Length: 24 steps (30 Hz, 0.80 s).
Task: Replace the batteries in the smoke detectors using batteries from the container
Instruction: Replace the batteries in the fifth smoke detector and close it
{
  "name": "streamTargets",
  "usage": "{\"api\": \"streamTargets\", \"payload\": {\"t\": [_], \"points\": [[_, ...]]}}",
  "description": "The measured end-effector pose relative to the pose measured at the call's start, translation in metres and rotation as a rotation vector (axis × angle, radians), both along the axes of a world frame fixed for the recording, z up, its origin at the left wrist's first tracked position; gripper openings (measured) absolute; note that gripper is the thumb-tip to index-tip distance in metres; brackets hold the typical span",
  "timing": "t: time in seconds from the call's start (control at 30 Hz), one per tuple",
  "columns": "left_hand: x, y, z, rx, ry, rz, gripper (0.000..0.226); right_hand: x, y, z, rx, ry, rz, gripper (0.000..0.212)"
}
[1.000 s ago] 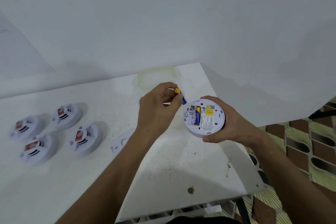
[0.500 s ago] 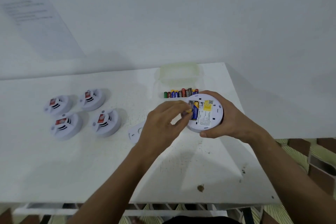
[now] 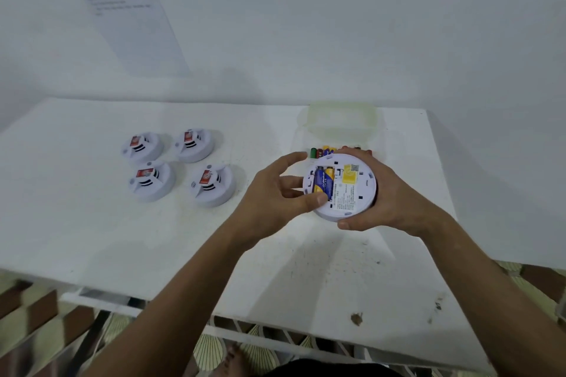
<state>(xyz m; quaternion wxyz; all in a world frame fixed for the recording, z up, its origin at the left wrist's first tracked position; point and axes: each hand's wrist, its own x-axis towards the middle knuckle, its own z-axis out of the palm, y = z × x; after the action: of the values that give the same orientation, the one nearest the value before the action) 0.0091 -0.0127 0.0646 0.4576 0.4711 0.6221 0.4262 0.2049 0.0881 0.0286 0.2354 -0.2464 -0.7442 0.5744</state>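
Smoke detector (image 3: 343, 185) held back-up above the desk (image 3: 92, 223), right hand (image 3: 386, 196) clamped round it. Left hand (image 3: 275, 196) fingers spread, thumb pressing a blue battery (image 3: 320, 182) into the bay. Risk: uneven thumb pressure could pop it out, toward the spare batteries (image 3: 324, 150) just behind.

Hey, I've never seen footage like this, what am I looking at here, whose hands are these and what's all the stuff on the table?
There is no machine here: a person wears a camera on the head, looking down at their own hands. The right hand holds a round smoke detector back side up, its battery bay open with batteries inside. The left hand presses a thumb on those batteries. On the white table lie four more detectors, a row of loose batteries and a clear container.
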Motion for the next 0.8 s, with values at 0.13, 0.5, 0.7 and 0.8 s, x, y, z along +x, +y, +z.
{"api": "streamTargets", "payload": {"t": [0.13,0.5,0.7,0.8], "points": [[-0.005,0.000,0.002,-0.017,-0.010,0.045,0.070,-0.008,0.003,-0.003,-0.019,0.005,0.000,0.100],[0.002,0.001,-0.007,0.248,0.607,0.058,0.029,-0.011,0.009,-0.008,0.002,0.010,-0.059,0.098],[0.005,0.001,-0.015,0.490,0.721,0.104,0.019,-0.006,0.010,-0.007,0.015,0.020,-0.086,0.093],[0.007,0.000,-0.017,0.554,0.743,0.108,0.021,-0.004,0.008,-0.006,0.028,0.011,-0.083,0.091]]}}
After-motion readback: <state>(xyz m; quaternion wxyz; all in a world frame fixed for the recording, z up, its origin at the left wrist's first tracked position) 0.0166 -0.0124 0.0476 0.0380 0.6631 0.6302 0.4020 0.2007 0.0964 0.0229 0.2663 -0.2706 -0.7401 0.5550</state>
